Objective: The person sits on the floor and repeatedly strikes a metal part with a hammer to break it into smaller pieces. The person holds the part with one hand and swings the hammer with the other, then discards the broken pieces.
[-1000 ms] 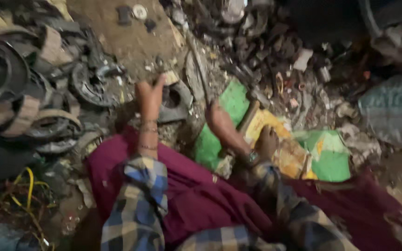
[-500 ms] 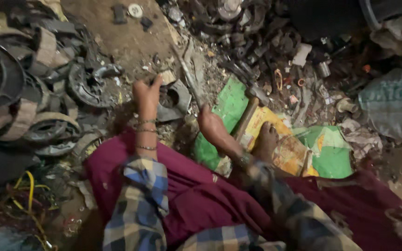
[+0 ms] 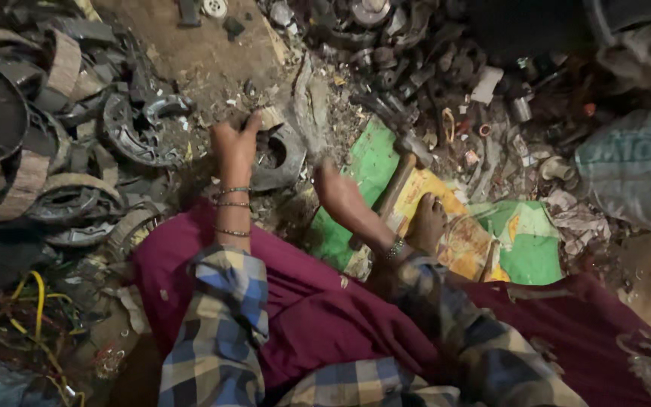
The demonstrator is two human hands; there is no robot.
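Rusty metal everywhere on the dirt floor [image 3: 190, 53]. Left hand [image 3: 233, 147] reaches out, fingers closed on a curved metal scrap [image 3: 280, 154] just ahead of the maroon lap cloth [image 3: 318, 301]. Right hand [image 3: 427, 222] rests on the green and yellow sheet [image 3: 525, 241] beside a bare foot [image 3: 344, 200], wrapped around a wooden-handled hammer [image 3: 397, 177]. Heaps of dark curved parts [image 3: 32, 151] sit left, a woven sack [image 3: 634, 173] right.
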